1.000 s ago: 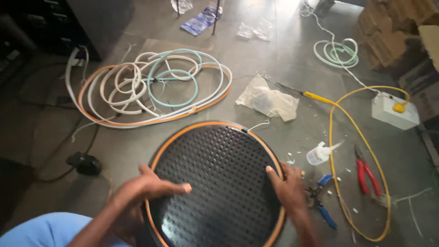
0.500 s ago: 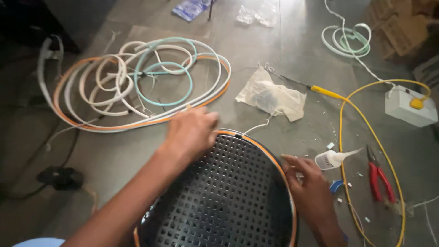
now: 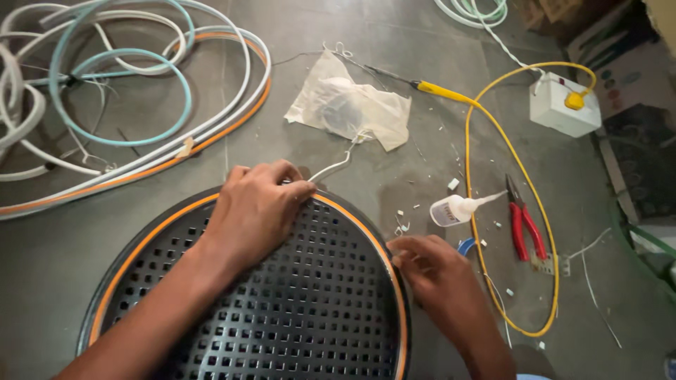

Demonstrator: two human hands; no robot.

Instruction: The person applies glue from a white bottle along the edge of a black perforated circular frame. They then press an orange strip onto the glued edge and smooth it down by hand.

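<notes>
A round black perforated panel (image 3: 296,309) with an orange strip (image 3: 141,243) around its rim lies on the grey floor in front of me. My left hand (image 3: 257,211) rests on the panel's far edge, fingers curled where a thin white wire (image 3: 338,163) leaves the rim. Whether the fingers pinch the wire or the strip is hidden. My right hand (image 3: 433,271) presses its fingertips against the panel's right rim.
Coils of white, teal and orange flexible strip (image 3: 127,91) lie at the far left. A clear plastic bag (image 3: 348,105), a yellow-handled tool with a yellow cable (image 3: 479,141), a white box (image 3: 563,105), a small glue bottle (image 3: 454,209) and red pliers (image 3: 524,225) lie to the right.
My left hand moved from the panel's near left up to its far edge by the white wire. My right hand stayed on the right rim. The camera came closer.
</notes>
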